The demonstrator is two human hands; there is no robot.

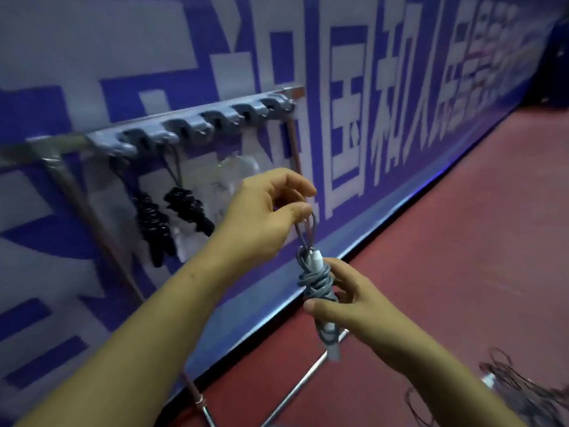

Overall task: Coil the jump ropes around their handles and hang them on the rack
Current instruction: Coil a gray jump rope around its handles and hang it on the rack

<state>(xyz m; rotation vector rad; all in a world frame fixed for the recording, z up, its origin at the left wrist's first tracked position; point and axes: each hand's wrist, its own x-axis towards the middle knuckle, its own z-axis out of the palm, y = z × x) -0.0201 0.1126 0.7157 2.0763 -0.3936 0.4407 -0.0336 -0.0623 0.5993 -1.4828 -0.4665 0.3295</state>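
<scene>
Left hand (pixel 264 211) pinches the loop of the grey coiled jump rope (pixel 314 278). Right hand (pixel 354 300) grips its bundle, near the metal rack (pixel 197 124).

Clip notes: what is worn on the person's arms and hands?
Nothing visible. The left hand and right hand are ungloved; both arms are bare to the frame edge, no sleeve in view. No watch, band or ring shows, though the frame is slightly blurred.
</scene>
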